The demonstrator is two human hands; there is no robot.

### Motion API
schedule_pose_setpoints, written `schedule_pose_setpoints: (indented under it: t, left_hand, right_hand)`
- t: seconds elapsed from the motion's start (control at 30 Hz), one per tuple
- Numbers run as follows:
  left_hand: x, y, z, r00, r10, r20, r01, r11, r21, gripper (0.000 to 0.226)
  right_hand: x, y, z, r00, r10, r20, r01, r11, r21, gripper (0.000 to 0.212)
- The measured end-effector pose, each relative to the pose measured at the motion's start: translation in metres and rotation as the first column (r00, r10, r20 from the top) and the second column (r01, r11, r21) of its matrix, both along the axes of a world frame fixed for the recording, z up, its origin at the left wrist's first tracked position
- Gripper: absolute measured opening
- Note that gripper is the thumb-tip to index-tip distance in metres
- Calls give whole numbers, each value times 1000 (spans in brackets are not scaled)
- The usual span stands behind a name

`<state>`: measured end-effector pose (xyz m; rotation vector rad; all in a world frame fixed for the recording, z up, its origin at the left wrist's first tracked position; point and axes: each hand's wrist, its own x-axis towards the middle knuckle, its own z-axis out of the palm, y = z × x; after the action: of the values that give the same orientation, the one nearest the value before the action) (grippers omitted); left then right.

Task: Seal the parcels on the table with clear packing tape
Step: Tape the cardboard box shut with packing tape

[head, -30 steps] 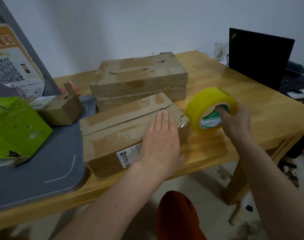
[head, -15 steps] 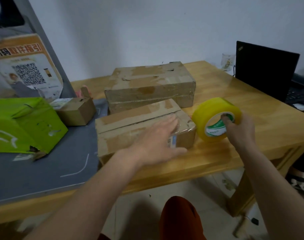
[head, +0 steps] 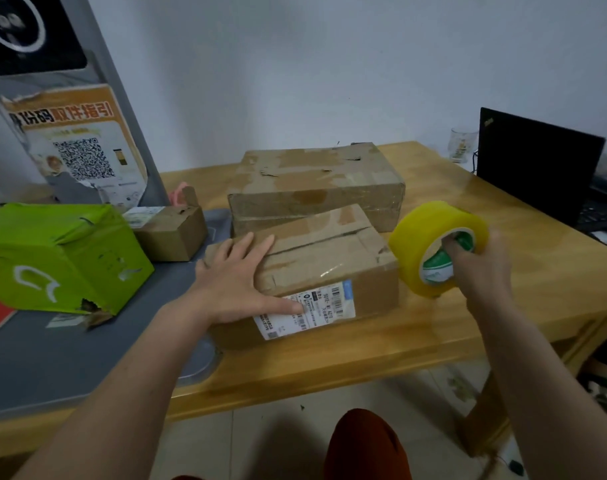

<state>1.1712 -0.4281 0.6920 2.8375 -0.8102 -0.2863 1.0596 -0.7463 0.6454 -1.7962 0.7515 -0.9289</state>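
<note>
**First parcel part-taped, the rest untouched**

The near box (head: 316,268) is the landmark here. It lies at the table's (head: 503,306) front edge, its top seam still gaping as a dark slit along the lid. A glossy strip of clear tape (head: 329,270) shows on its top toward the front edge, above the shipping label (head: 305,308), so some taping looks begun; whether it joins the roll cannot be told. The seam itself appears uncovered.

The left hand (head: 236,282) lies flat on the box's left end, fingers straight and spread, thumb reaching down onto the label, pressing the box steady. The right hand (head: 478,268) holds the tape roll (head: 437,249) just right of the box, fingers hooked through its core, the roll lifted off the table.

Behind the near box, touching or nearly so, sits a larger box (head: 316,185) with old torn tape patches and no fresh strip visible. To the left of the near box are a small box (head: 172,233) and, further left, a green parcel (head: 56,258), torn at a lower corner.

My judgement: early in the job. The near box needs its seam closed, and three more parcels wait.
</note>
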Motion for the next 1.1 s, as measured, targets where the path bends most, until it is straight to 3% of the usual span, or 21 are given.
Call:
schedule_pose_setpoints:
  t: [0.13, 0.2, 0.3, 0.37, 0.47, 0.6, 0.7, 0.77, 0.87, 0.97, 1.1]
  left_hand:
    - [-1, 14, -4, 1000, 9, -1, -9, 984, -179, 141]
    - [-1, 23, -6, 1000, 25, -12, -27, 954, -298, 140]
    - [-5, 34, -7, 996, 50, -69, -77, 873, -482, 141]
    - [-11, 35, -8, 994, 68, -90, -107, 822, -559, 141]
    - [-23, 34, -11, 987, 104, -123, -159, 745, -647, 137]
    - [-40, 19, -15, 977, 123, -177, -215, 620, -755, 120]
    - [-50, 3, -16, 972, 57, -230, -222, 558, -800, 118]
    - [-48, -1, -8, 968, 20, -249, -220, 539, -813, 121]
    - [-45, -3, 25, 992, 34, -120, -120, 528, -841, 121]
    - [-43, -7, 68, 991, -31, 131, 131, 447, -885, 90]
    - [-33, -9, 85, 959, -3, 282, 235, 561, -793, 65]
  right_hand:
    - [-3, 21, 27, 992, -5, 123, -1, 999, 45, 29]
    - [-4, 36, 47, 968, 62, 244, -100, 984, 146, 24]
    - [4, 66, 71, 907, 136, 399, -308, 859, 410, 36]
    - [16, 84, 81, 869, 165, 466, -394, 802, 450, 40]
    - [32, 113, 95, 809, 174, 562, -470, 766, 438, 36]
    - [49, 129, 114, 829, 168, 533, -434, 795, 423, 49]
    - [51, 130, 142, 873, 231, 430, -396, 851, 344, 34]
    - [47, 136, 157, 834, 323, 447, -454, 863, 223, 14]
    - [42, 148, 161, 789, 439, 430, -517, 852, 80, 21]
    - [42, 161, 160, 771, 499, 396, -552, 834, 23, 26]
    - [45, 164, 164, 754, 537, 377, -600, 797, 65, 30]
